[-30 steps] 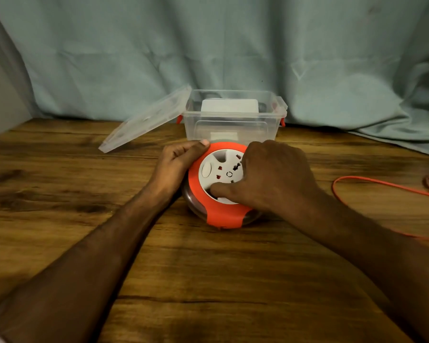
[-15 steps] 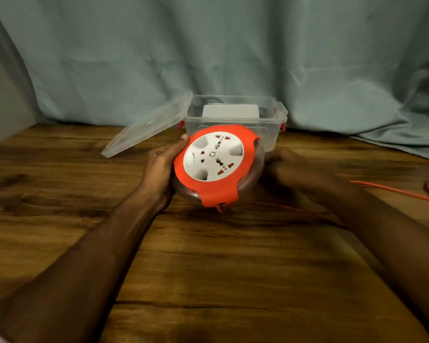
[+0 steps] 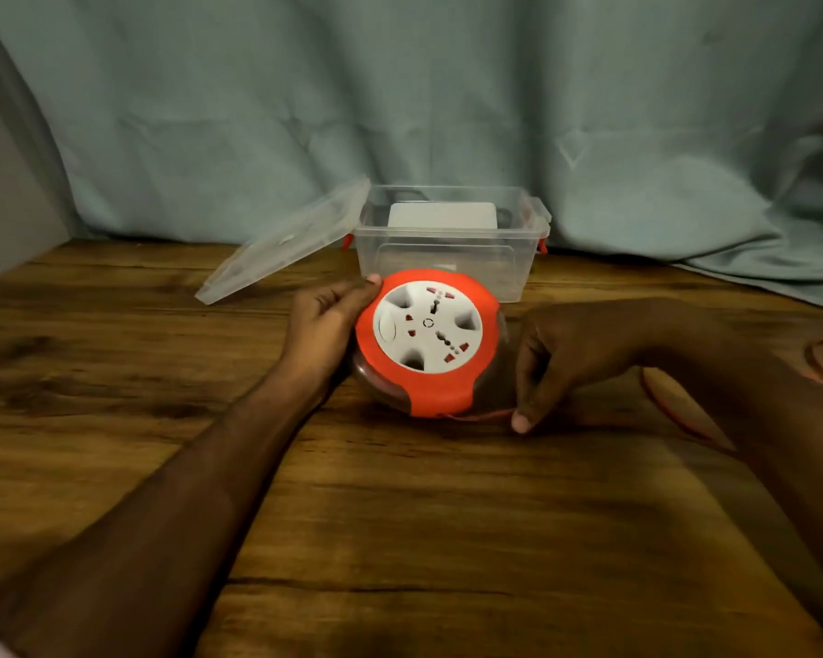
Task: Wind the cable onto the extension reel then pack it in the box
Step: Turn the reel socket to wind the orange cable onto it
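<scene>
The round extension reel [image 3: 440, 394], orange with a white socket face, rests on the wooden table [image 3: 400, 539] just in front of the clear plastic box [image 3: 514, 268]. My left hand [image 3: 326, 325] grips the reel's left rim. My right hand [image 3: 566, 353] is at the reel's right side, thumb and fingers pinching the thin orange cable [image 3: 485, 415] where it leaves the reel's lower edge. More of that cable lies in loops on the table at the right, partly hidden by my right forearm. The box is open, with a white object [image 3: 443, 215] inside.
The box's clear lid [image 3: 281, 244] leans off its left side onto the table. A pale green cloth [image 3: 447, 111] hangs behind the box and spills onto the table at the far right. A grey wall [image 3: 1, 206] stands at the left.
My right hand left the white socket face and went to the reel's right side, now pinching the cable. The reel was tilted up off the table and is now back down.
</scene>
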Demonstrator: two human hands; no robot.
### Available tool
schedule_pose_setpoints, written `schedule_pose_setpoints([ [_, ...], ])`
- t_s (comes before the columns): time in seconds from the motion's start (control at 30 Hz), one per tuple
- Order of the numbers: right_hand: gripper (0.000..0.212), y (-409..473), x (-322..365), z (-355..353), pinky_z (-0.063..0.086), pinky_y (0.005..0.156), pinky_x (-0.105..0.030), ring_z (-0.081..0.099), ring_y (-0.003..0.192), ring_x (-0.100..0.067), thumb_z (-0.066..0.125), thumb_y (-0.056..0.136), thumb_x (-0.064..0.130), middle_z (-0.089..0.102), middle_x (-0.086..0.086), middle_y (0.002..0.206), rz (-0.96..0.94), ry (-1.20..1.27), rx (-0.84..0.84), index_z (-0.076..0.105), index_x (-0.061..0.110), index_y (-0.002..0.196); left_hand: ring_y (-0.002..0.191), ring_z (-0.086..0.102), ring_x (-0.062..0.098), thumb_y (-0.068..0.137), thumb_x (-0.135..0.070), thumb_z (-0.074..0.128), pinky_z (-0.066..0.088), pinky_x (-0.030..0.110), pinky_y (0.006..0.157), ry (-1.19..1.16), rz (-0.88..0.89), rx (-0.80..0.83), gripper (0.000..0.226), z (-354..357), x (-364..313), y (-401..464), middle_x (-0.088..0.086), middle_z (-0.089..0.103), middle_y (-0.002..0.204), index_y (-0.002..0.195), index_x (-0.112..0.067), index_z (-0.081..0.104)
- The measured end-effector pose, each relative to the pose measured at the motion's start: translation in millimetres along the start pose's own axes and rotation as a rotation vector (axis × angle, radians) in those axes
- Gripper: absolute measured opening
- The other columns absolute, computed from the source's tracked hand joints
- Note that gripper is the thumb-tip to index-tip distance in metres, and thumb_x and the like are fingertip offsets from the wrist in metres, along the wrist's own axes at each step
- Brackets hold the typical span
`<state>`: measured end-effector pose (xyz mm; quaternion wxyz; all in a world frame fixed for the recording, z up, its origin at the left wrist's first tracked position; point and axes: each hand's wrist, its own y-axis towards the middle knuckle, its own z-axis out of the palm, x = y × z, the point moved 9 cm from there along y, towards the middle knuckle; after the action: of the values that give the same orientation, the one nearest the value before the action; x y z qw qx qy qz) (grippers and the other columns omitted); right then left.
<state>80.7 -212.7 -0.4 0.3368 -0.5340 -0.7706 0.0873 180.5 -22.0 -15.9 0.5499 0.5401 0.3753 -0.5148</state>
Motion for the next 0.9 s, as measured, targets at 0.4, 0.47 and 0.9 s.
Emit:
schedule_pose_setpoints([
  [0.4, 0.051, -19, 51, -54, 0.049, 0.061, -0.029, 0.054, 0.067, 0.002, 0.077, 0.080, 0.036, 0.059, 0.016, 0.072, -0.172, -0.457, -0.697, 0.061, 0.054, 0.125, 0.065, 0.072, 0.020, 0.098, -0.016, 0.062, 0.055, 0.026, 0.060, 0.129, 0.027, 0.235, 0.023, 23, 2, -4, 0.017, 0.077, 0.082, 0.085, -0.005, 0.078],
  [0.47, 0.055, -14, 48, -45, 0.044, 0.059, -0.027, 0.052, 0.068, 0.003, 0.074, 0.082, 0.040, 0.056, 0.017, 0.072, -0.158, -0.464, -0.618, 0.055, 0.058, 0.130, 0.066, 0.072, 0.021, 0.099, -0.018, 0.061, 0.056, 0.026, 0.059, 0.154, 0.006, 0.283, 0.025, 28, 4, -5, 0.020, 0.078, 0.085, 0.089, -0.003, 0.078],
  [0.9, 0.064, -12, 37, -43, 0.049, 0.072, -0.028, 0.052, 0.086, -0.002, 0.063, 0.067, 0.078, 0.060, 0.024, 0.107, -0.048, -0.461, -0.653, 0.061, 0.052, 0.125, 0.081, 0.067, 0.044, 0.098, -0.021, 0.062, 0.055, 0.039, 0.070, 0.125, -0.007, 0.277, 0.035, 29, 2, -9, 0.037, 0.071, 0.097, 0.100, 0.013, 0.070],
])
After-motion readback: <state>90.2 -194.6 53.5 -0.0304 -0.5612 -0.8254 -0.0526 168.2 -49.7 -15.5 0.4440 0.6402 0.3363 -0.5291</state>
